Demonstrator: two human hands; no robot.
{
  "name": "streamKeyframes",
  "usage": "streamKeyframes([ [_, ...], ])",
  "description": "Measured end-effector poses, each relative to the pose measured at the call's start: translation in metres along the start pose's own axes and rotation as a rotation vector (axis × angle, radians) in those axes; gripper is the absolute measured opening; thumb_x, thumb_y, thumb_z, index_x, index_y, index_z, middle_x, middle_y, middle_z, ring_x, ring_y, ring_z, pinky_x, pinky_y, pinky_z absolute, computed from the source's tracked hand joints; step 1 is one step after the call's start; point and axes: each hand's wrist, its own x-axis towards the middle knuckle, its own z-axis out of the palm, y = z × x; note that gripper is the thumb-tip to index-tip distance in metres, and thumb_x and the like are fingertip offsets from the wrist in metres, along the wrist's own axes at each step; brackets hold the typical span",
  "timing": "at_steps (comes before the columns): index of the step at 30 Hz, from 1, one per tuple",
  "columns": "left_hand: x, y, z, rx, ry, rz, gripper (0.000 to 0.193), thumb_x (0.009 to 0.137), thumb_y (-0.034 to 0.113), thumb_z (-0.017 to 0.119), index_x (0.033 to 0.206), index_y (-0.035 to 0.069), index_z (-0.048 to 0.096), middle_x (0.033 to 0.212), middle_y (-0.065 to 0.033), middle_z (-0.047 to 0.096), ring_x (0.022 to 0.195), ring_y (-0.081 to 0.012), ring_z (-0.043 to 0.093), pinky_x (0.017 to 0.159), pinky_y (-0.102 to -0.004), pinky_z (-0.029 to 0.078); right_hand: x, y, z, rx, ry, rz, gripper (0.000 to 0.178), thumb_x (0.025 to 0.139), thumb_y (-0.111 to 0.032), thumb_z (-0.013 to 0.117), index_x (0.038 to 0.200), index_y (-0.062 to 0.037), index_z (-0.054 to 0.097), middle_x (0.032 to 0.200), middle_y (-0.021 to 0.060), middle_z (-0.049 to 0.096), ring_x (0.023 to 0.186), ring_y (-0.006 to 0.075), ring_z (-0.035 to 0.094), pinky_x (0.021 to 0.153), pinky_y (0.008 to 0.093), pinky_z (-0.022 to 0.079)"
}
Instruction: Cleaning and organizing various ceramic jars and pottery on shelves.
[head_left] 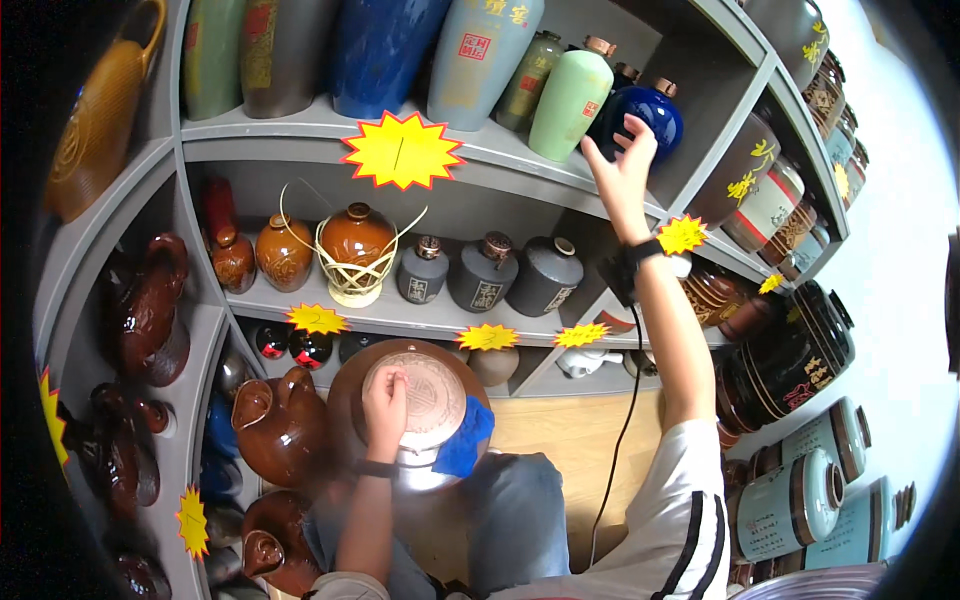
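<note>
My right hand (630,172) is raised to the upper shelf, its thumb and fingers spread apart. It is just in front of a round, glossy dark blue bottle (668,118), partly covering it; whether they touch I cannot tell. A pale green bottle (572,100) with a copper-coloured cap stands to the left of that hand. Lower down, my left hand (386,400) is a loose fist with nothing visible in it. It is over the round, pale carved lid (436,405) of a large brown jar (350,375). A bright blue cloth (466,440) hangs across the lid's right edge.
Brown jugs (280,425) crowd the left side. Dark grey jars (483,272) and a brown jar in a woven cradle (358,250) fill the middle shelf. Light blue canisters (790,505) are stacked at right. A black cable (622,440) runs down from my right wrist.
</note>
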Motion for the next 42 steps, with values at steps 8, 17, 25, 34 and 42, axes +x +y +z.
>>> streamKeyframes([
  [8,0.002,-0.016,0.0,0.016,0.016,0.041,0.01,0.086,-0.001,0.053,0.094,0.001,0.057,0.081,-0.0095,0.063,0.074,-0.0165,0.063,0.068,-0.0276,0.051,0.031,-0.002,0.071,-0.118,0.048,0.383,0.122,0.059,-0.039,0.086,0.136,0.0096,0.006,0.132,0.0334,0.027,0.124,0.0437,0.031,0.104,0.0464,0.032],
  [17,0.006,-0.007,0.001,0.059,0.016,0.05,0.012,0.085,0.002,0.056,0.097,0.0,0.057,0.082,-0.0101,0.063,0.074,-0.017,0.062,0.068,-0.0287,0.05,0.029,0.013,0.09,-0.169,0.065,0.538,0.102,0.057,-0.026,0.086,0.132,-0.0011,0.021,0.119,0.0255,0.049,0.111,0.038,0.051,0.094,0.0447,0.042],
  [25,0.008,-0.012,0.003,0.017,-0.004,0.014,0.014,0.082,0.003,0.058,0.096,0.002,0.057,0.085,-0.0135,0.063,0.077,-0.0248,0.063,0.07,-0.0344,0.051,0.002,-0.012,0.064,0.12,0.251,0.142,0.092,0.063,-0.025,0.086,0.132,-0.0007,0.029,0.12,0.0203,0.052,0.112,0.0313,0.053,0.096,0.0374,0.041],
  [34,0.004,0.008,-0.004,-0.189,0.01,-0.031,0.012,0.09,0.009,0.055,0.099,0.003,0.059,0.08,-0.0054,0.065,0.076,-0.0122,0.063,0.073,-0.0263,0.049,-0.123,-0.139,-0.019,0.505,-0.073,0.286,0.08,0.061,-0.013,0.084,0.126,-0.0017,0.039,0.118,0.0119,0.051,0.108,0.0232,0.051,0.094,0.0354,0.042],
  [42,-0.012,0.053,-0.02,-0.457,-0.105,0.062,0.029,0.094,0.02,0.051,0.115,0.001,0.052,0.11,-0.0076,0.059,0.106,-0.0147,0.054,0.093,-0.0287,0.04,-0.278,-0.156,-0.018,0.533,-0.214,0.539,0.106,0.047,-0.021,0.091,0.132,0.0005,0.032,0.123,0.0171,0.053,0.111,0.0241,0.053,0.096,0.0383,0.043],
])
